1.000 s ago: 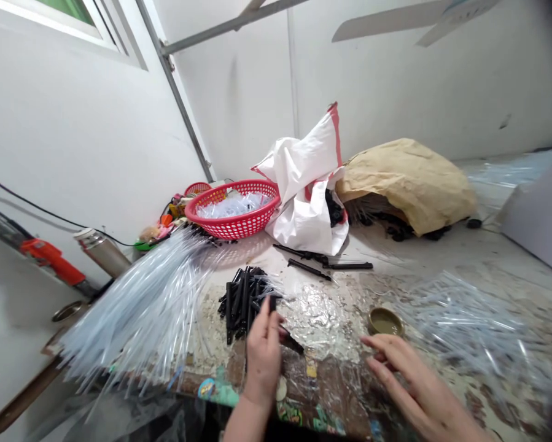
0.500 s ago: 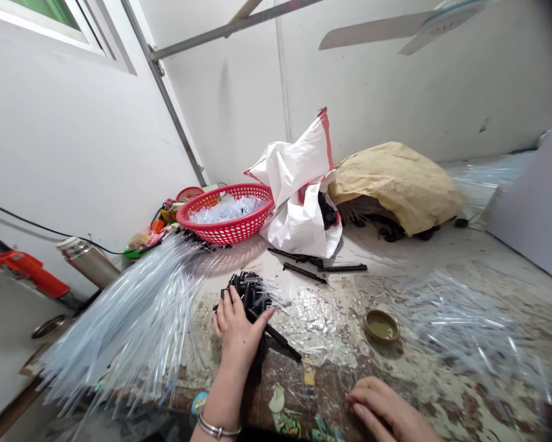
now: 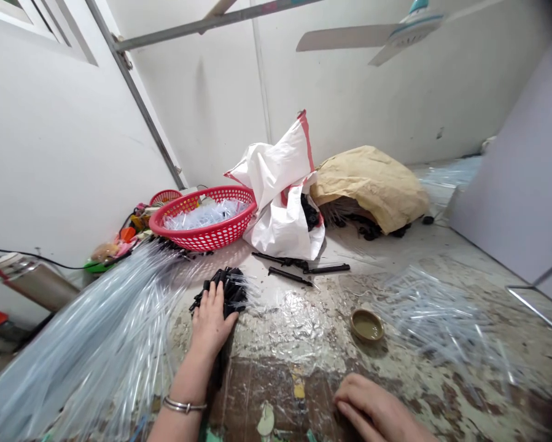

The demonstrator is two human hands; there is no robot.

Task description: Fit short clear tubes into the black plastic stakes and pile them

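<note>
My left hand [image 3: 210,321] lies with fingers stretched out on a heap of black plastic tube pieces [image 3: 234,293], several of them tipped with thin clear stems. A metal bracelet [image 3: 183,405] circles that wrist. Near the front edge of the worn table rests my right hand [image 3: 372,402], its fingers bent and pressed together; whatever may be inside them is hidden. Beyond it stands a small brown bowl [image 3: 366,325] with liquid. To the bowl's right, clear thin tubes [image 3: 436,316] are scattered. A few black rods [image 3: 290,276] lie past the heap.
A large bundle of long clear tubes [image 3: 101,331] spreads across the left side. Behind are a red basket [image 3: 206,236] of clear pieces, a white sack [image 3: 280,215] and tan covering paper [image 3: 372,184]. A steel flask [image 3: 36,282] leans at far left. A fan [image 3: 409,34] hangs above.
The view has swung right, shifting most things left in the picture. The black rod that jutted out beneath my left thumb no longer shows there. My right hand remains near the table's front edge.
</note>
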